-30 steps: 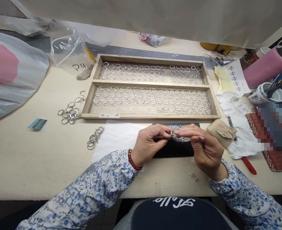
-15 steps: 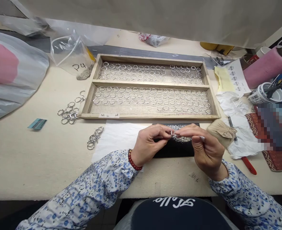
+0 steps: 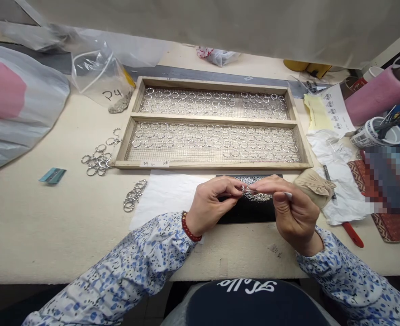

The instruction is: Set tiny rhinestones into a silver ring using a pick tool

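My left hand (image 3: 215,197) pinches a small silvery ring (image 3: 243,189) between thumb and fingers. From the other side, my right hand (image 3: 295,215) grips a thin pointed tool with a pale end (image 3: 288,196), its fine tip close to the ring; whether the two touch I cannot tell. Both hands are over a black pad (image 3: 247,215), where many tiny shiny stones (image 3: 263,197) are scattered. A white sheet (image 3: 169,194) lies left of the pad, partly under my left forearm. Along its left edge rests a row of silvery rings (image 3: 135,195).
Behind my hands stands a divided wooden mesh tray (image 3: 213,119) holding many rings. More rings (image 3: 98,160) are heaped at its left corner, near a clear bag (image 3: 94,77). A beige cloth bundle (image 3: 313,188), white tissue (image 3: 347,203), red-handled tool (image 3: 353,234) and white cup (image 3: 369,133) are on the right.
The tool in my right hand has shifted slightly, its pale end a little further right. My left hand and the ring stay in place.
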The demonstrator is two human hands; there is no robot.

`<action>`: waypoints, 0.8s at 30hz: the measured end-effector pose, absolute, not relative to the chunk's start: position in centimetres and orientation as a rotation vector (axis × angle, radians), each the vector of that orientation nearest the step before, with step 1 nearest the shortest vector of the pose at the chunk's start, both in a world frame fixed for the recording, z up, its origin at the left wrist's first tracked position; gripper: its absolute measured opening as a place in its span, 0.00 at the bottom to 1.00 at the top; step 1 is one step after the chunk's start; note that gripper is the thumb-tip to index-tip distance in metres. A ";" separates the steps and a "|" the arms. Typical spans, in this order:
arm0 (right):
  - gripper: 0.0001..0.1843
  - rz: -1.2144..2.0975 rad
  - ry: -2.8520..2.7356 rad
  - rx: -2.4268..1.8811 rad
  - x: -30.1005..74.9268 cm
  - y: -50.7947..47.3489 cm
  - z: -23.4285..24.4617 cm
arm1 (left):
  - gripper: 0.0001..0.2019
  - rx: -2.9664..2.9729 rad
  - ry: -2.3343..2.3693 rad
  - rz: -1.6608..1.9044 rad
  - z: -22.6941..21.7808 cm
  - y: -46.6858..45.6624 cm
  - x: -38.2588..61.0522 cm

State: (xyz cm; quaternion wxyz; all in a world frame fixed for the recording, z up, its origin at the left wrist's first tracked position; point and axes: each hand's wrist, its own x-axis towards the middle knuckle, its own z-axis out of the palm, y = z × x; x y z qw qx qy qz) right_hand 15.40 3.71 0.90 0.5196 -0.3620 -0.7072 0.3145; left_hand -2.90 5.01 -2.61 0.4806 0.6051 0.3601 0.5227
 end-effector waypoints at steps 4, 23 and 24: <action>0.16 0.766 -1.707 -0.844 15.4 3.7 0.9 | 0.07 1.484 0.878 1.271 -2.6 5.0 -2.9; 0.16 0.785 -1.683 -0.864 15.3 3.8 1.0 | 0.08 1.551 0.895 1.275 -2.5 5.1 -3.0; 0.16 0.787 -1.684 -0.862 15.3 3.8 1.1 | 0.08 1.553 0.893 1.278 -2.5 5.1 -3.0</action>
